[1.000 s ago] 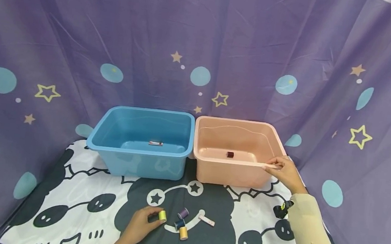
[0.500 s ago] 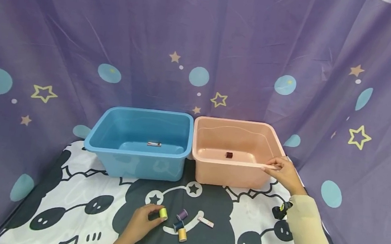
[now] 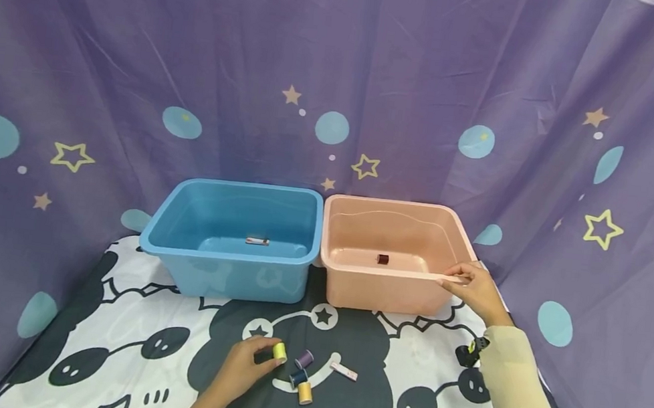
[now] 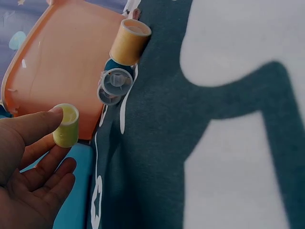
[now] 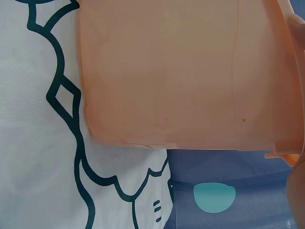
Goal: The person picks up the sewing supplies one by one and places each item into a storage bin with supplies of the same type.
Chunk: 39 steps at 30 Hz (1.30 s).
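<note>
My left hand pinches a yellow-green thread spool between thumb and fingers; the left wrist view shows the spool upright at the thumb tip. Just right of it on the cloth lie a purple spool, a navy spool and an orange-yellow spool, close together. My right hand grips the rim of the pink bin at its front right corner. Inside that bin lies a dark red spool.
A blue bin stands beside the pink one, with a small flat red-and-white object in it. Right of the loose spools lies a slim white-and-pink piece. A purple curtain hangs behind the patterned cloth.
My left hand has moved slightly to the right and forward with the yellow-green spool in its pinch. The right hand stays on the pink bin's rim.
</note>
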Each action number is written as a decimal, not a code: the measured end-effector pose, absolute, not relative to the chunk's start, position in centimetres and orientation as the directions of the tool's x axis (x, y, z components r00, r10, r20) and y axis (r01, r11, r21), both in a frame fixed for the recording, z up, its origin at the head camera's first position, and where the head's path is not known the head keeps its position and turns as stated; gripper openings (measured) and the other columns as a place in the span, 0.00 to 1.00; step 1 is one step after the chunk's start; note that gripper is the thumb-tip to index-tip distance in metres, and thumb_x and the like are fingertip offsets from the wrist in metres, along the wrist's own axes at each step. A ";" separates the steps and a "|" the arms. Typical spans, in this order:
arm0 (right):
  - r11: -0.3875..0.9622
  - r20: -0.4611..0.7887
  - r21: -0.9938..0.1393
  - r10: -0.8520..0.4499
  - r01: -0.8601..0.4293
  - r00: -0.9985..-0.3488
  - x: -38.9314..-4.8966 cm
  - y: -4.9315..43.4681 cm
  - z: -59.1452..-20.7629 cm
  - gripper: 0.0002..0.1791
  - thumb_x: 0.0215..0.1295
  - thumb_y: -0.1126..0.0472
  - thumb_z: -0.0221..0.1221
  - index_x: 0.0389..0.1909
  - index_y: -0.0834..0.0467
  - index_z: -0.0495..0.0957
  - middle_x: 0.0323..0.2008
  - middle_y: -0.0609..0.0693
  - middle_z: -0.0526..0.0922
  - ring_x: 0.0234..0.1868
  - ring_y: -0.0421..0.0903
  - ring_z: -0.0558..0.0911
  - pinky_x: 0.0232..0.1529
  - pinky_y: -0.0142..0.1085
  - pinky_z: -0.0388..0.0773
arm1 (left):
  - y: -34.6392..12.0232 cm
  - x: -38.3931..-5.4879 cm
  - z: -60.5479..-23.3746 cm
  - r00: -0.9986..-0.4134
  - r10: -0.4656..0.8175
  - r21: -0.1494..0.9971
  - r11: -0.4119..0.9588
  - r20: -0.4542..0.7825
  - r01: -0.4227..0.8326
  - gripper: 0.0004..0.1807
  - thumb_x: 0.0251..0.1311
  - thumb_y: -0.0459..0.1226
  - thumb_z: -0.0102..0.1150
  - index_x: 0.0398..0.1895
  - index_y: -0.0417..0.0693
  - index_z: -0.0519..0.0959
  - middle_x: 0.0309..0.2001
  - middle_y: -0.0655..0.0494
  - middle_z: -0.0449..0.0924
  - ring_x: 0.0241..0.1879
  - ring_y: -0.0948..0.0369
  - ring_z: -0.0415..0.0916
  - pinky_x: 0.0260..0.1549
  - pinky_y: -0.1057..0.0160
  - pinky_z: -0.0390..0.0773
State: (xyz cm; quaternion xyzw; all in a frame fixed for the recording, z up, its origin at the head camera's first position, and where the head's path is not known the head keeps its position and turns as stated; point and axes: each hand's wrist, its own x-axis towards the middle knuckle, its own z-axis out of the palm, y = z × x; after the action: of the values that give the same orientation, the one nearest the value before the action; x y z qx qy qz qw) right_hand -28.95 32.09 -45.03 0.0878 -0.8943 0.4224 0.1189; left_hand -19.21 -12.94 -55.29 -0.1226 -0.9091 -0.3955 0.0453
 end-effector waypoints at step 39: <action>0.624 0.302 -0.734 -0.053 -0.267 -0.952 -29.0 32.1 -45.4 0.14 0.53 0.56 0.69 0.33 0.62 0.82 0.34 0.53 0.76 0.37 0.41 0.70 0.33 0.27 0.72 | -10.5 -20.2 -52.5 -0.932 0.221 0.713 0.599 0.288 0.363 0.19 0.48 0.40 0.71 0.45 0.44 0.83 0.40 0.55 0.84 0.42 0.57 0.80 0.43 0.55 0.79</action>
State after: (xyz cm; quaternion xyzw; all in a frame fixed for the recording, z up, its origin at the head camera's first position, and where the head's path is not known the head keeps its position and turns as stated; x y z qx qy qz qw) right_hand -28.98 32.11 -45.43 0.0897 -0.8923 0.4240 0.1264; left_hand -20.16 -10.50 -52.53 -0.1641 -0.8902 -0.4164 0.0851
